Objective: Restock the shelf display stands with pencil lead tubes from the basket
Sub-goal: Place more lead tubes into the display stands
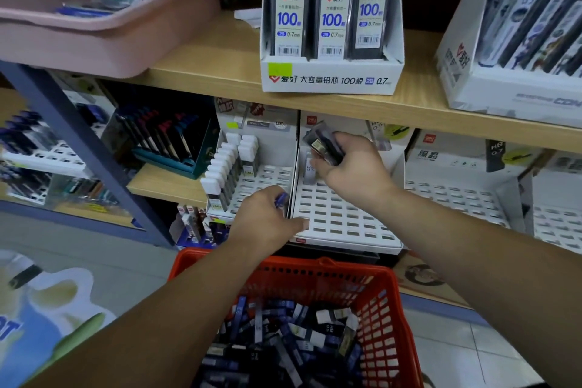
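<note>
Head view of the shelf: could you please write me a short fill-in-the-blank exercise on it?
The basket below the arms is ____.
The right hand grips a bundle of tubes above a ____ slotted stand.
The left hand pinches a single ____ tube.
Missing words: red; white; blue.

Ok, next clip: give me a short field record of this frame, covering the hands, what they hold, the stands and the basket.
left hand: pinches one blue tube near the front, where the left stand meets the middle stand
right hand: grips a bundle of tubes over the back of the middle stand
middle stand: slots nearly all empty; a lone tube stands at back left
left stand: white-capped tubes fill its left rows
basket: red, below the shelf, holds many loose tubes
</note>
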`<state>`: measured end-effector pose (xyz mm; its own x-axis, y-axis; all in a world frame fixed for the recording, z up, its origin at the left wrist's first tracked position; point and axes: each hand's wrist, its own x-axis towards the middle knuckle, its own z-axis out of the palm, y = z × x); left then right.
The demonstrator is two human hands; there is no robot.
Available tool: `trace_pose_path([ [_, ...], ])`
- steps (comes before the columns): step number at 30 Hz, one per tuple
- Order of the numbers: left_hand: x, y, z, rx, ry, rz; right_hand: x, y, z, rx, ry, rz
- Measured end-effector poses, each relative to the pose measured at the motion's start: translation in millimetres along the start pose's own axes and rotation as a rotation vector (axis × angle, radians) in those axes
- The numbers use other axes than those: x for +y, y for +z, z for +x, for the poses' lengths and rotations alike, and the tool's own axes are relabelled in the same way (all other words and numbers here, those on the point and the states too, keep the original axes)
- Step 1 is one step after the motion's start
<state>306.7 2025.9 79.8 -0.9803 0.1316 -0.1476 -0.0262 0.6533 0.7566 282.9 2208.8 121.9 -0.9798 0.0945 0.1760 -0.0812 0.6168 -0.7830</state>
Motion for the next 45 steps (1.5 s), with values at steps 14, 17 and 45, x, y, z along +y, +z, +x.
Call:
trace_pose_path([
  [14, 31, -35, 0, -0.182, -0.309, -0.965, 2, 8, 4, 0.028, 0.067, -0.019],
  [17, 25, -40, 4, -0.212, -0.284, -0.907, -10, -1, -8, -0.033, 0.125, 0.138],
  [45, 34, -20, -16, -0.239, 0.138, -0.279, -21, -34, -40, -0.094, 0.236, 0.296],
])
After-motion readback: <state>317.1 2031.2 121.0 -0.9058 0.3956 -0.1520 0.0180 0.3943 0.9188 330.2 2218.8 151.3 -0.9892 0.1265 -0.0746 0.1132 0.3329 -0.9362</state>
